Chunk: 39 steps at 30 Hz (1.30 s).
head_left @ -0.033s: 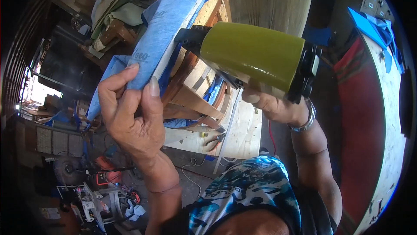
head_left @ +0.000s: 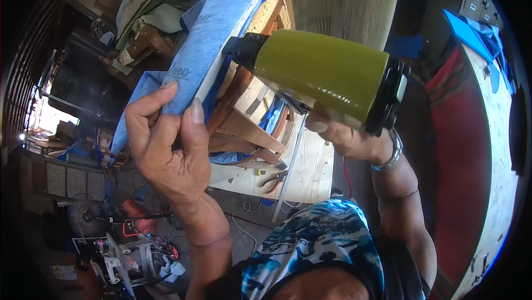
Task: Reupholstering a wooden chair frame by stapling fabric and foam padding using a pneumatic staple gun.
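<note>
Blue-filmed panel [head_left: 221, 28] gripped by left hand [head_left: 166, 145], right hand [head_left: 343, 134] holding olive-green power tool [head_left: 321, 73]

Mount: head-worn fisheye, single view.
Facing: downward over the hands [head_left: 166, 150] and workshop floor [head_left: 244, 211].
Range: very close; rim edges bend.

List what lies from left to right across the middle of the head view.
Left hand pinching the blue-wrapped panel → olive-green power tool → right hand with wrist bracelet → red curved surface.
</note>
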### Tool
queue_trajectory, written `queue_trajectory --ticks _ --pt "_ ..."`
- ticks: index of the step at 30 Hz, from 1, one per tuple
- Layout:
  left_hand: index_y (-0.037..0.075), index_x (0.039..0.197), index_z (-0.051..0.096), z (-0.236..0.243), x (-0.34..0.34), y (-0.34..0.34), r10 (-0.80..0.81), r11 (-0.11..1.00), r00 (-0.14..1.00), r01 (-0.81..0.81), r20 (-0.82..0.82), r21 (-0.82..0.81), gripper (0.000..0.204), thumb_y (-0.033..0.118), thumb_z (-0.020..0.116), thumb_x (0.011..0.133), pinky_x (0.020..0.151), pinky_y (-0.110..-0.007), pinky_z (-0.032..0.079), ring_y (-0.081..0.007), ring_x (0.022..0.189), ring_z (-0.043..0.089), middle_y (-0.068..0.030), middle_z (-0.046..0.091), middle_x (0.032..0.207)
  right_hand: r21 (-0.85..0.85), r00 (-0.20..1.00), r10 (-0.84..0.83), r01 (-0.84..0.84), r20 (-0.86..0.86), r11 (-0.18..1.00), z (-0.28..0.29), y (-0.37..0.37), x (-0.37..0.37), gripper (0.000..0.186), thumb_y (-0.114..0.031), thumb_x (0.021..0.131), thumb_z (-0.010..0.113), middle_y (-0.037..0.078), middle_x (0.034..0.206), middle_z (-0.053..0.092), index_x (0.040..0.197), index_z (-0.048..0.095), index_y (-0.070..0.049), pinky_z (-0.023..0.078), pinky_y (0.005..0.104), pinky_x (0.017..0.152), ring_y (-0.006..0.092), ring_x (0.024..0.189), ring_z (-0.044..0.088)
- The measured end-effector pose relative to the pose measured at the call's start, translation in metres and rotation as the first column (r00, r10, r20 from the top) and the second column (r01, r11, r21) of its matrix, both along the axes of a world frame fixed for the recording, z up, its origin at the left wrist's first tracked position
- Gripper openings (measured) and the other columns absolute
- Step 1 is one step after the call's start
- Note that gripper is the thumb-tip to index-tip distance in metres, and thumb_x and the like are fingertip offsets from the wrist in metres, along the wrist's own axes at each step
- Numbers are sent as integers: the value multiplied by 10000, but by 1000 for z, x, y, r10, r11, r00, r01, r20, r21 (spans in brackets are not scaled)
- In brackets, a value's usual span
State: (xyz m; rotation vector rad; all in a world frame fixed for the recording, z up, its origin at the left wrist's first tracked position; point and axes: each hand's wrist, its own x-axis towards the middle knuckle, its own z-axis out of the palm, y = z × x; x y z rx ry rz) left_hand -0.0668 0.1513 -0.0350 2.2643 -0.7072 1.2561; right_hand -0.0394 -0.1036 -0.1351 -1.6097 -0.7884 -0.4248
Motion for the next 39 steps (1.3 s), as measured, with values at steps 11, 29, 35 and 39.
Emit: queue_trajectory --ticks 11,29,35,39 --pt "-74 845 676 0 -1 -1 32 998 997 -35 63 46 73 -9 703 866 783 -332 528 -234 928 643 -117 628 1073 182 998 23 -13 -53 983 10 5 -25 479 -354 857 815 143 921 755 1112 690 32 585 335 714 190 819 732" --pt "-60 757 628 -3 1 3 2 1000 996 -3 92 14 154 3 707 874 765 -320 510 -222 928 623 -124 633 1062 126 991 9 -26 133 992 0 17 -13 504 -400 837 834 147 947 762 1120 699 -5 598 359 763 219 883 746" --pt "-64 774 641 -3 3 4 5 1000 996 -6 90 11 138 4 709 874 763 -319 507 -225 933 628 -126 637 1066 74 988 0 -12 156 997 -3 16 -10 515 -395 829 840 167 974 757 1131 690 -6 597 369 791 248 910 747" --pt "-62 785 651 -8 5 -1 -7 1000 997 8 76 -16 128 6 715 871 753 -323 508 -226 929 630 -118 639 1067 9 986 -56 55 159 998 5 16 -19 515 -386 825 839 160 1013 750 1145 671 -19 601 375 802 249 917 746"
